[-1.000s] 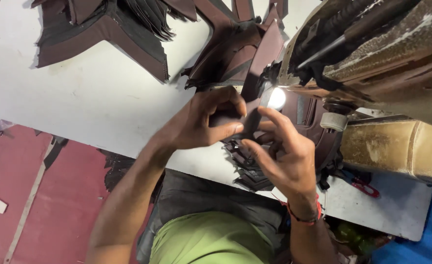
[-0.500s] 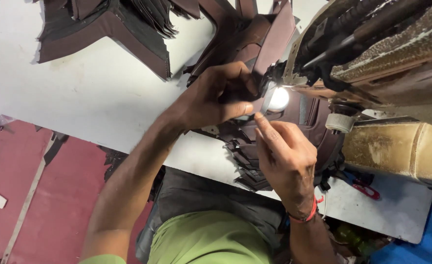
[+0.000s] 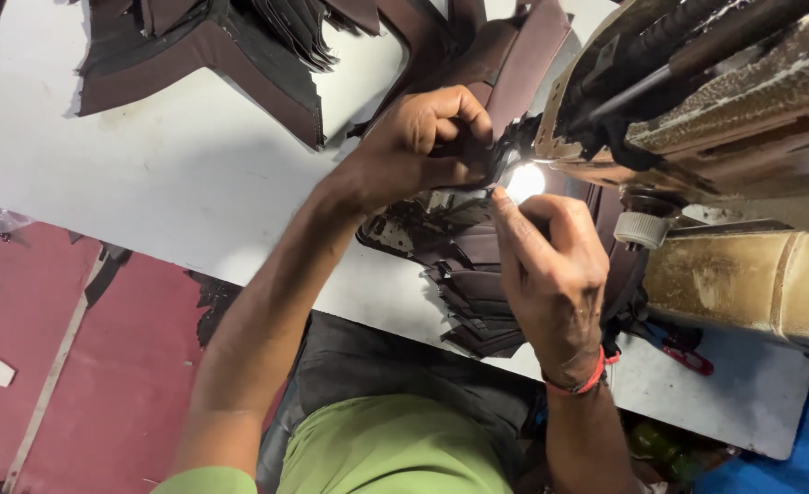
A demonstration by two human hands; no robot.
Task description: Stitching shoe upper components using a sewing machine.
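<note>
At a white tabletop [image 3: 176, 183] beside a worn sewing machine [image 3: 715, 101], pinching a dark brown leather piece [image 3: 464, 165] in the closed left hand [image 3: 423, 146], right hand [image 3: 551, 265] just below, fingertips together steadying it under the lamp [image 3: 525, 181].

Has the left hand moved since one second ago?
Yes. The left hand has moved up and away across the white table, closer to the worn sewing machine, gripping a dark brown leather piece.

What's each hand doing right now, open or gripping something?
Left hand: closed, pinching a dark brown leather piece at the sewing machine.
Right hand: fingers curled, fingertip on the same piece; grip cannot be told.
</note>
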